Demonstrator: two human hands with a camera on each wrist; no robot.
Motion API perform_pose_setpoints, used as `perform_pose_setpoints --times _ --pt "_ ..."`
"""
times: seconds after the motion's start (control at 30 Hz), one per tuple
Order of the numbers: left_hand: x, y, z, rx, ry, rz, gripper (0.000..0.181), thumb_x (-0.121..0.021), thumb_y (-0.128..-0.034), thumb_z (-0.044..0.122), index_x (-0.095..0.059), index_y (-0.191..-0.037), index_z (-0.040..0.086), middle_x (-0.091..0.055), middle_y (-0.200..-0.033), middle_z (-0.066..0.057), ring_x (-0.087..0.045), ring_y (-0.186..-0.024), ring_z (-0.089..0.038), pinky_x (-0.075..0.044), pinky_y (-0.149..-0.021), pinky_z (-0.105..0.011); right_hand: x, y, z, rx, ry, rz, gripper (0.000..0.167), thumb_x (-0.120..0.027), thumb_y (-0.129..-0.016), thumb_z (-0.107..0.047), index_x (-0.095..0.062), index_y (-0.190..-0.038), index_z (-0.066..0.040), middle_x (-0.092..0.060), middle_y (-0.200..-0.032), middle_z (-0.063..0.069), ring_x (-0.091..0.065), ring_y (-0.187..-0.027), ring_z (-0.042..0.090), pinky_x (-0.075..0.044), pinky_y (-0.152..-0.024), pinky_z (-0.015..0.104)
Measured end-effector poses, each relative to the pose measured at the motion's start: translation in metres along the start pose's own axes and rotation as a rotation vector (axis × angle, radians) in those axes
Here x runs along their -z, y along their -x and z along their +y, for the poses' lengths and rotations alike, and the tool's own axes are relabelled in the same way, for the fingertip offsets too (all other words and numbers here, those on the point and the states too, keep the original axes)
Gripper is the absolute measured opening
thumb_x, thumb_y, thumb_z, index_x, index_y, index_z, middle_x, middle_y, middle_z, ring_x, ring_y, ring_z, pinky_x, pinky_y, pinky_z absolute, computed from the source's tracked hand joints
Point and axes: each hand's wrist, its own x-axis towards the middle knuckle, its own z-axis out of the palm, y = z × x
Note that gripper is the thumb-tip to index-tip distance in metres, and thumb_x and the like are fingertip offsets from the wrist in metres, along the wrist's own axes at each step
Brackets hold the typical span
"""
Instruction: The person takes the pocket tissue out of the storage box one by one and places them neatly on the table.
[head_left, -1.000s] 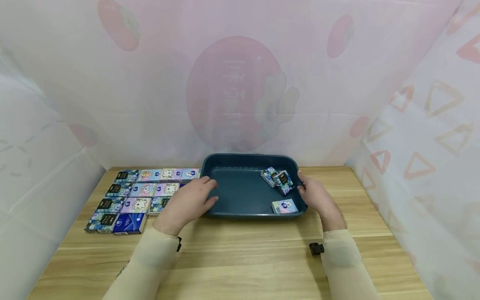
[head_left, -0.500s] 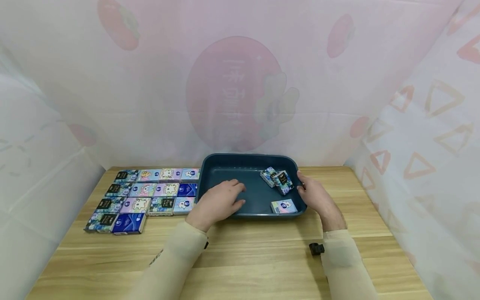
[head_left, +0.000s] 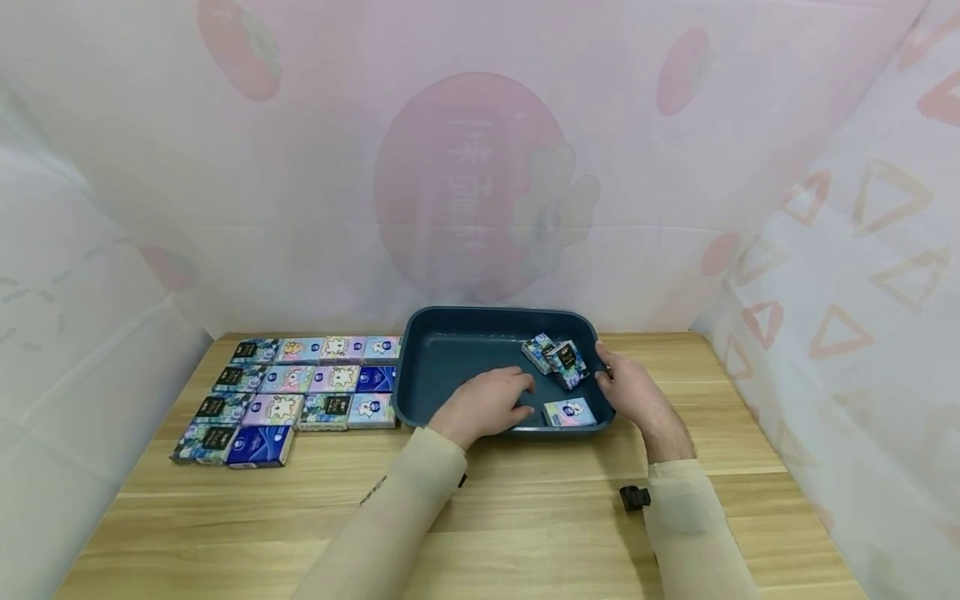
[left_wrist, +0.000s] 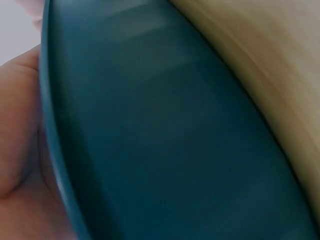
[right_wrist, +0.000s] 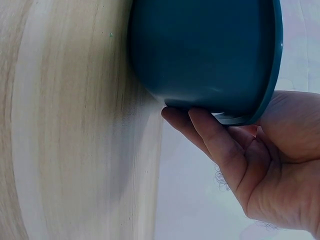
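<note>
A dark teal tray [head_left: 465, 312] stands at the back of the table, with several small tissue packs in its right part. Two floral packs lie there, one floral pack [head_left: 567, 364] partly over the other floral pack [head_left: 537, 352]. A light blue and pink pack [head_left: 568, 412] sits by the front right corner. My left hand [head_left: 487, 406] reaches over the tray's front rim, loosely bent fingers just left of that pack; nothing shows in it. My right hand [head_left: 634, 393] grips the tray's right side, thumb over the rim and fingers [right_wrist: 220, 140] against the outer wall.
Left of the tray, tissue packs lie in rows on the wooden table [head_left: 525, 533]: floral ones [head_left: 204, 443], a dark blue one [head_left: 259, 446], and pink ones [head_left: 273, 409]. A printed white cloth [head_left: 300, 208] hangs behind and on both sides.
My left hand has moved right, from the tray's left edge across to the packs in its right part. My right hand has stayed on the tray, and the tray stands as before.
</note>
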Motion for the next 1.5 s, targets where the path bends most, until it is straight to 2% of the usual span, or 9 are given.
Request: perform_pose_setpoints --times 0.2,0.4,0.63,0.8,1.03,1.13,1.23,1.33,1.5 --pt "-0.006 -0.018 0.011 -0.039 0.016 -0.033 0.033 -0.079 -0.1151 0.036 -0.081 -0.141 0.016 -0.08 -0.131 -0.003 -0.077 -0.111 -0.016 -0.069 -0.105 -0.037 0.0 -0.001 0.002 0.009 -0.008 -0.002 0.063 -0.057 -0.119 -0.003 -0.036 -0.178 0.007 -0.05 -0.174 0.04 -0.073 -0.109 0.038 -0.059 -0.082 0.04" --pt "-0.01 -0.036 0.019 -0.079 0.05 -0.069 0.038 -0.082 -0.112 0.044 -0.081 -0.14 0.018 -0.081 -0.134 -0.001 -0.075 -0.111 -0.015 -0.067 -0.104 -0.037 0.002 -0.001 0.003 0.015 -0.003 -0.003 0.063 -0.057 -0.119 -0.004 -0.037 -0.178 0.008 -0.052 -0.172 0.041 -0.073 -0.111 0.039 -0.061 -0.088 0.044" --pt "-0.021 -0.052 0.021 -0.136 0.074 -0.079 0.042 -0.084 -0.1103 0.045 -0.082 -0.141 0.017 -0.083 -0.139 -0.001 -0.078 -0.127 -0.018 -0.065 -0.115 -0.037 0.001 -0.001 0.002 0.032 -0.011 0.006 0.062 -0.057 -0.118 -0.003 -0.038 -0.177 0.009 -0.062 -0.162 0.043 -0.07 -0.091 0.03 -0.054 -0.073 0.034" --pt "-0.025 -0.059 0.02 -0.172 0.048 -0.089 0.042 -0.085 -0.1106 0.04 -0.08 -0.145 0.016 -0.082 -0.145 -0.003 -0.077 -0.134 -0.019 -0.063 -0.121 -0.036 0.001 0.0 0.001 0.033 -0.017 0.003 0.062 -0.057 -0.118 -0.002 -0.038 -0.176 0.009 -0.061 -0.163 0.043 -0.071 -0.092 0.031 -0.055 -0.072 0.034" --pt "-0.025 -0.061 0.018 -0.17 0.028 -0.103 0.044 -0.09 -0.1073 0.03 -0.079 -0.148 0.018 -0.08 -0.149 -0.002 -0.075 -0.137 -0.018 -0.061 -0.124 -0.035 0.001 0.0 0.002 0.018 -0.019 -0.01 0.063 -0.056 -0.119 -0.003 -0.037 -0.178 0.008 -0.056 -0.168 0.042 -0.071 -0.099 0.034 -0.055 -0.074 0.033" --pt "-0.024 -0.06 0.016 -0.172 0.011 -0.101 0.043 -0.09 -0.1071 0.028 -0.078 -0.148 0.019 -0.08 -0.149 -0.001 -0.075 -0.134 -0.017 -0.062 -0.122 -0.035 0.002 0.0 0.001 0.022 -0.015 -0.01 0.063 -0.056 -0.12 -0.004 -0.037 -0.178 0.008 -0.058 -0.166 0.043 -0.069 -0.092 0.031 -0.052 -0.072 0.033" --pt "-0.022 -0.058 0.013 -0.168 -0.014 -0.093 0.042 -0.09 -0.1073 0.025 -0.078 -0.148 0.02 -0.079 -0.149 0.0 -0.075 -0.132 -0.016 -0.062 -0.12 -0.034 0.002 0.0 0.001 0.024 -0.016 -0.008 0.063 -0.056 -0.12 -0.004 -0.036 -0.178 0.008 -0.066 -0.157 0.042 -0.064 -0.082 0.026 -0.049 -0.068 0.032" --pt "-0.019 -0.055 0.01 -0.159 -0.027 -0.085 0.041 -0.089 -0.1078 0.023 -0.079 -0.147 0.02 -0.08 -0.148 -0.001 -0.076 -0.131 -0.017 -0.063 -0.119 -0.035 0.002 0.001 0.001 0.026 -0.022 -0.01 0.063 -0.056 -0.12 -0.004 -0.036 -0.179 0.007 -0.074 -0.14 0.04 -0.057 -0.073 0.021 -0.046 -0.065 0.031" --pt "-0.013 -0.046 0.003 -0.134 -0.024 -0.078 0.042 -0.091 -0.1061 0.021 -0.078 -0.146 0.019 -0.079 -0.149 -0.002 -0.076 -0.13 -0.019 -0.064 -0.117 -0.037 0.001 0.0 0.002 0.028 -0.021 -0.004 0.063 -0.056 -0.12 -0.004 -0.036 -0.179 0.006 -0.075 -0.136 0.04 -0.053 -0.07 0.018 -0.046 -0.065 0.031"
